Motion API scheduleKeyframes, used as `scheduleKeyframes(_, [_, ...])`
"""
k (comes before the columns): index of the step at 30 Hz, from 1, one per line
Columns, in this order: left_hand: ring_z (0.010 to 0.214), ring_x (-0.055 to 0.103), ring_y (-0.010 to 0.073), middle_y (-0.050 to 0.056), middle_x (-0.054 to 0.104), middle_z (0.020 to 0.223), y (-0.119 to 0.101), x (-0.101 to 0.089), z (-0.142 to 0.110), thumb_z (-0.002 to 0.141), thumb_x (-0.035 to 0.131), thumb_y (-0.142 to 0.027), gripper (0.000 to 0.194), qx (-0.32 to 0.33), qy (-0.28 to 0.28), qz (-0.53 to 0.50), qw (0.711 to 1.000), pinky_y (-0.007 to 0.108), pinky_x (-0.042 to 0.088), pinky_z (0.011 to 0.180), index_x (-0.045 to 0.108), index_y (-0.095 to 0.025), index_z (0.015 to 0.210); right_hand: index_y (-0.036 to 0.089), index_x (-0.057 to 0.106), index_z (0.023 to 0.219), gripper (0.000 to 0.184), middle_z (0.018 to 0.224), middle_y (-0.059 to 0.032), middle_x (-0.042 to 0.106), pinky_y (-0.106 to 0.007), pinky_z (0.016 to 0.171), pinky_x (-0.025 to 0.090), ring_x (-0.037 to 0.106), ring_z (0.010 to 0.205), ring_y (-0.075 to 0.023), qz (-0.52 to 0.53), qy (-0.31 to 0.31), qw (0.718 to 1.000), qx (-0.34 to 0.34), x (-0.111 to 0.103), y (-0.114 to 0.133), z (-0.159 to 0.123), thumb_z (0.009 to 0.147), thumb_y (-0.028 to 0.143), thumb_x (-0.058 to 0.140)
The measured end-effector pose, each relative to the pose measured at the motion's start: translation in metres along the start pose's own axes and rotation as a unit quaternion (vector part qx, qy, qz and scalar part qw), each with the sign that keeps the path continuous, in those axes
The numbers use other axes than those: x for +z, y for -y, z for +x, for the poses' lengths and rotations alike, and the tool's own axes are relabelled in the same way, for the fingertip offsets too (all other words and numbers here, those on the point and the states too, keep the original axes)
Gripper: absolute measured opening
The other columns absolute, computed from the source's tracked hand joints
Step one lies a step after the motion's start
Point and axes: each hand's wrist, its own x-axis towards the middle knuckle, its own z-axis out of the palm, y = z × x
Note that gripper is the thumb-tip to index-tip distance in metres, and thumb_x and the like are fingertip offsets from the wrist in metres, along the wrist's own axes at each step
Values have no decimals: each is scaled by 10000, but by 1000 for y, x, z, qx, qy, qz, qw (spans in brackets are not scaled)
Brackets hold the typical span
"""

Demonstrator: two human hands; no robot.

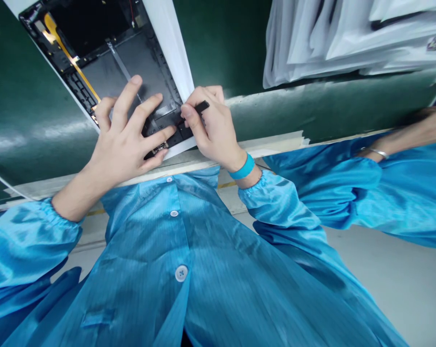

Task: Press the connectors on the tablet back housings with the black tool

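Note:
An opened tablet [124,58] lies tilted on a white sheet [169,29], its inside facing up. It shows a dark upper section, a yellow flex cable [68,50] along its left side and a grey ribbon cable [118,60] down the middle. My left hand [126,130] rests over its lower part with fingers spread, holding nothing. At the lower right corner, my right hand [214,123] pinches a thin black tool [202,107], like tweezers or a pry stick. The tool's tip is down at the tablet's edge and partly hidden by my fingers.
A stack of white pouches [312,43] lies on the green mat [236,43] at the upper right. Pale tape [272,143] runs along the table's front edge. To the right, a co-worker's blurred hand [413,130] and blue sleeve reach to the table.

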Motion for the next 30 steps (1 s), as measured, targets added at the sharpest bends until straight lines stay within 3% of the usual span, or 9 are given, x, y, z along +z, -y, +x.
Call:
scheduleKeyframes(6, [1779,178,540,13,435,1852,1,4,0,1097,582,-585,456,12,3,35,999,902,219,1276,762,-388,1466,315,528,901,542,927,-64,690,-492,1083,550,633,959,-273,29,-59,998,18,-2,-2,-3,1171,721,291])
scheduleKeyframes(16, [1795,159,503,-36,449,1840,-3,-1,0,1076,615,-580,413,-3,3,-5,1000,897,180,1327,771,-426,1426,330,590,957,618,953,-87,683,-543,1161,499,611,1039,-316,19,-10,998,51,-1,-1,-1,1122,797,221])
scheduleKeyframes(24, [1790,117,519,-18,435,1844,8,6,0,1066,633,-578,440,18,-5,18,1000,902,178,1314,761,-420,1456,318,563,921,599,931,-64,665,-538,1121,545,636,972,-290,10,-29,999,31,2,-4,-3,1141,778,250])
scheduleKeyframes(27, [1782,144,499,-7,365,1878,17,-11,-5,1082,625,-651,540,35,-63,20,997,838,161,1357,680,-438,1575,316,544,923,530,903,-29,626,-506,1016,580,645,892,-261,52,-97,994,23,0,-5,-7,1179,710,298])
scheduleKeyframes(30, [1712,372,374,54,405,1832,22,-54,-20,1148,533,-642,651,37,-170,-29,984,665,308,1384,443,-443,1761,317,540,960,447,900,-11,606,-451,893,585,644,846,-237,115,-186,975,37,-5,-9,-12,1212,619,328])
